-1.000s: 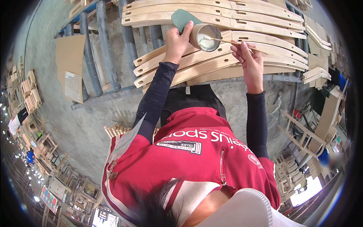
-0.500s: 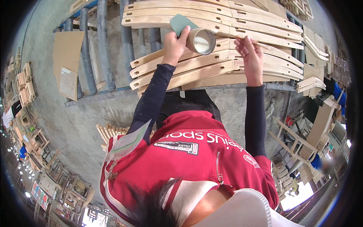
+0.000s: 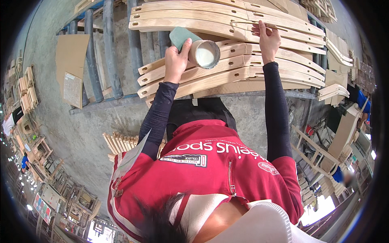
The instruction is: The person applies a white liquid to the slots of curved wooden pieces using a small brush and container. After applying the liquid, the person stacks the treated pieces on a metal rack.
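My left hand (image 3: 176,62) grips a round cup (image 3: 192,52) of white liquid, tilted so that its open mouth faces me. A flat dull-green piece (image 3: 183,37), perhaps a pad or a folded sheet, sticks out beyond the same fingers. In my right hand (image 3: 268,43), a thin stick-like tool, perhaps a brush (image 3: 242,22), is pinched between the fingers. Its left end is over the far group of pale curved wooden slats (image 3: 190,15). A nearer group of slats (image 3: 227,75), with oval slots at the ends, lies below both hands.
The slats rest on cardboard over a rack with dark roller bars (image 3: 110,48). A brown cardboard sheet (image 3: 73,52) leans at the rack's left. Shorter curved pieces (image 3: 334,90) lie at the right. More wooden parts (image 3: 117,141) stand on the floor behind my left arm.
My right hand has moved farther away with the tool, from the gap between the slat groups onto the far group. The left hand has shifted left and nearer with the cup.
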The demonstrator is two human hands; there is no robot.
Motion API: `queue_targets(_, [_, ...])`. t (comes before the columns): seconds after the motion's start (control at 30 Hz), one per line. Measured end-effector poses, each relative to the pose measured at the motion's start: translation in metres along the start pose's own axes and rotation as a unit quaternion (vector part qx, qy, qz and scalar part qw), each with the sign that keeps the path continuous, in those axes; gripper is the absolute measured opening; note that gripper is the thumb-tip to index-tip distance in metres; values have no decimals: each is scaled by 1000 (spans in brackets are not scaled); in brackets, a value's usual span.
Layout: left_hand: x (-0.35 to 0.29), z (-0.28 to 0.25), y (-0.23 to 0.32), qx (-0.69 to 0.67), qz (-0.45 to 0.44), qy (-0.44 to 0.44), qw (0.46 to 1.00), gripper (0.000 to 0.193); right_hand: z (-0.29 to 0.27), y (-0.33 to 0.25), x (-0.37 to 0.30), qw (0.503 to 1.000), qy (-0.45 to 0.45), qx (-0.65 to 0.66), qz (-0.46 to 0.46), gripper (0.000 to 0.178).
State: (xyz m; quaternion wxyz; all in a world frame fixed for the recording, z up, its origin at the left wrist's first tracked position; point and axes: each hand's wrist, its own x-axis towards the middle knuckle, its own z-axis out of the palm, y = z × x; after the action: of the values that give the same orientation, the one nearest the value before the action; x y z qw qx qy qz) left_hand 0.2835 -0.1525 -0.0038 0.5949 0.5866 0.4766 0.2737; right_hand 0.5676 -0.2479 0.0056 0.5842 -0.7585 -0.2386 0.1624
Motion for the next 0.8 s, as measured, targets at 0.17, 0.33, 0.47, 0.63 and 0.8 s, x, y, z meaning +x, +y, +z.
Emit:
queue_targets(0.17, [-6,-4,-1,-10,-24,-7,1000,41,0,3,2,1000,2,-4,3,25])
queue_targets(0.33, [-7,-1,0,-43,-27,2,999,36,2,2,5,1000,5,14,20,28])
queue_targets(0.47, [-6,-2,3,-33,-29,-4,999,36,4,4,7,1000,6,-1,23,27])
queue_targets(0.63, [-7,-6,7,-28,-45,-16,998,35,-1,-1,5,1000,11,-4,-11,25])
queue_targets(0.8, [-8,-7,0,-41,-25,-11,999,34,7,-1,3,999,-17,-41,-25,26])
